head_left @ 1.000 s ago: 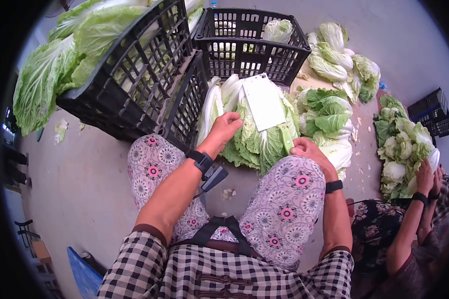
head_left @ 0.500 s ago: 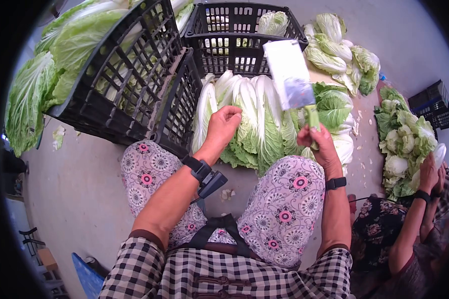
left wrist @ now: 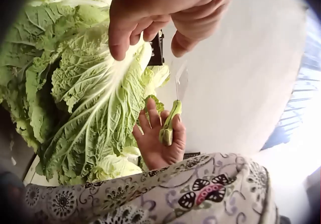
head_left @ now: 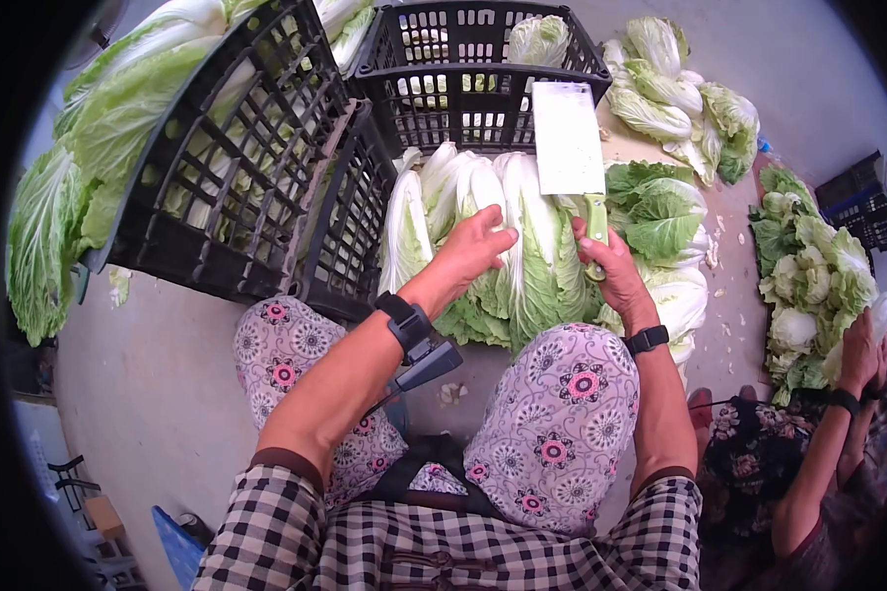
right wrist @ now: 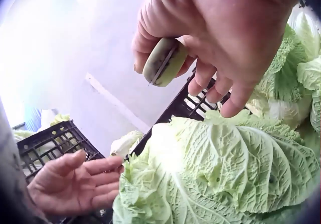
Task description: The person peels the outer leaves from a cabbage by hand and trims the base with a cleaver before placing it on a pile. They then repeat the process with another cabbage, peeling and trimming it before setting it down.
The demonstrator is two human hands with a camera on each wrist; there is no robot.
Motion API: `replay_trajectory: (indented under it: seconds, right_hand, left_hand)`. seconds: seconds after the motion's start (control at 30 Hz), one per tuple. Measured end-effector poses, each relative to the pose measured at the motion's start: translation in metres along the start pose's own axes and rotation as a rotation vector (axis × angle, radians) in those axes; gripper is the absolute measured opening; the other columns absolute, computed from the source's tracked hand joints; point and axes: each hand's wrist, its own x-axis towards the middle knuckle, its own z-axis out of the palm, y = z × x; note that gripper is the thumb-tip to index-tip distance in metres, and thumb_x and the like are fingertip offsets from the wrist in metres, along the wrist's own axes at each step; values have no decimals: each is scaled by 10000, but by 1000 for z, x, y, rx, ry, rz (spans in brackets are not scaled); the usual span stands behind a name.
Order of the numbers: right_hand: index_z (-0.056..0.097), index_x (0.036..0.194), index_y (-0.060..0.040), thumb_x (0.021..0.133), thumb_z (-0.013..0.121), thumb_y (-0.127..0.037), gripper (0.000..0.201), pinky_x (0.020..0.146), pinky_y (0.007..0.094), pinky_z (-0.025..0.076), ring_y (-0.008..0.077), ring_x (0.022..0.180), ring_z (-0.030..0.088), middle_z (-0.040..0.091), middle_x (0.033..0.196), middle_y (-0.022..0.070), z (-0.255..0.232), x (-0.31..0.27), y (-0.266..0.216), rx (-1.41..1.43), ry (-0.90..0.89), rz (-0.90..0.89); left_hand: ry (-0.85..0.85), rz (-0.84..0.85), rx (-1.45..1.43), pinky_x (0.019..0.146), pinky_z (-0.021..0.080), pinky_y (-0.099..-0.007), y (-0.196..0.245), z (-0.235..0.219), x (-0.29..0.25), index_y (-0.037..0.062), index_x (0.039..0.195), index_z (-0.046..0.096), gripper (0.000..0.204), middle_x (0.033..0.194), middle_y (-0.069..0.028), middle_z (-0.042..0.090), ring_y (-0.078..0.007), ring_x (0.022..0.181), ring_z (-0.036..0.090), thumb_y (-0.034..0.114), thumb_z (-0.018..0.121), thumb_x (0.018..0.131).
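Note:
Between thumb and index finger, my right hand [head_left: 616, 271] pinches the green handle [head_left: 597, 231] of a cleaver, whose broad blade [head_left: 570, 138] points away over the cabbages. Its other fingers are spread in the right wrist view, near a leafy cabbage [right wrist: 220, 163]. My left hand [head_left: 468, 254] is held over the row of Chinese cabbages [head_left: 530, 246], fingers apart and slightly bent, holding nothing; whether it touches a leaf I cannot tell. In the left wrist view its fingers hang beside a large cabbage [left wrist: 95, 98], with the cleaver handle [left wrist: 171, 123] beyond.
Black crates stand at the left [head_left: 217, 187] and behind the row [head_left: 443, 108]; the left one is tilted, with cabbages in it. More cabbages lie at the right [head_left: 665, 222] and back right [head_left: 660, 108]. Another person's hands [head_left: 862, 345] hold a cabbage at far right.
The cleaver, earlier lying flat on the cabbages, has been lifted and turned in my right hand, blade pointing away. My left hand has shifted right over the row, its fingers spreading.

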Motion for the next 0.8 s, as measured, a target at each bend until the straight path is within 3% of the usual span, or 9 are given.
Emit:
replay_trajectory:
  seconds: [0.07,0.17,0.27,0.4,0.43,0.53,0.57,0.67,0.8]
  right_hand:
    - [557,1076,-80,796,637,-247,336,769,252,376,97,919,471,492,1291,66,7,-2,-3,8,-33,36]
    - [560,1031,-51,774,660,-208,317,726,241,395,75,820,470,547,1033,5,18,-7,-15,87,-78,38]
    - [557,1007,-86,771,646,-261,308,765,250,388,108,950,479,474,1311,102,12,-12,-17,111,-164,35]
    - [558,995,-71,756,666,-268,328,850,269,407,169,1063,503,487,1279,151,7,-25,-33,132,-200,45]
    - [546,1009,-70,751,672,-274,353,893,312,420,208,1080,524,529,1221,146,14,-31,-45,197,-240,-70]
    - [533,1016,-63,777,638,-217,304,961,385,416,272,1098,538,515,1239,175,16,-42,-71,268,-327,-76]
    - [524,1038,-66,769,648,-236,342,953,405,430,284,1097,543,526,1221,181,19,-48,-81,187,-310,-87]
    - [522,1040,-60,762,655,-247,360,944,410,437,293,1089,550,535,1208,185,32,-60,-108,90,-340,-123]
    - [511,1038,-29,756,645,-246,381,939,418,445,310,1058,570,552,1174,194,35,-82,-144,-10,-292,-320]
  left_hand:
    - [-72,-42,-90,714,491,-283,1,4,-3,-76,1398,171,713,1397,-218,335,-190,1005,525,224,563,883]
    - [11,-35,-138,639,482,-259,-5,15,-5,-68,1409,124,771,1332,-195,404,-134,824,534,246,585,876]
    - [1,-78,-291,619,470,-243,-12,12,2,-58,1401,163,772,1226,-141,485,-104,757,536,283,607,870]
    - [-230,-100,-529,618,449,-215,-8,2,0,-31,1359,263,714,1128,-76,529,-74,720,534,334,624,863]
    - [-261,-64,-452,721,480,-245,-5,-1,-1,-11,1312,322,711,1158,-96,519,-117,839,567,375,667,824]
    - [-92,244,-324,857,470,-305,11,13,-15,-10,1299,340,768,1178,-114,513,-169,997,554,408,713,774]
    - [-106,217,-378,955,417,-351,19,15,-23,-10,1301,342,807,1195,-132,505,-208,1123,495,399,746,735]
    - [-78,253,-514,935,417,-326,37,17,-34,-34,1222,396,706,1143,-130,524,-195,1072,513,327,756,734]
    - [-16,492,-462,932,413,-307,66,-4,-56,-1,1202,441,608,1113,-82,544,-153,1035,520,218,746,724]
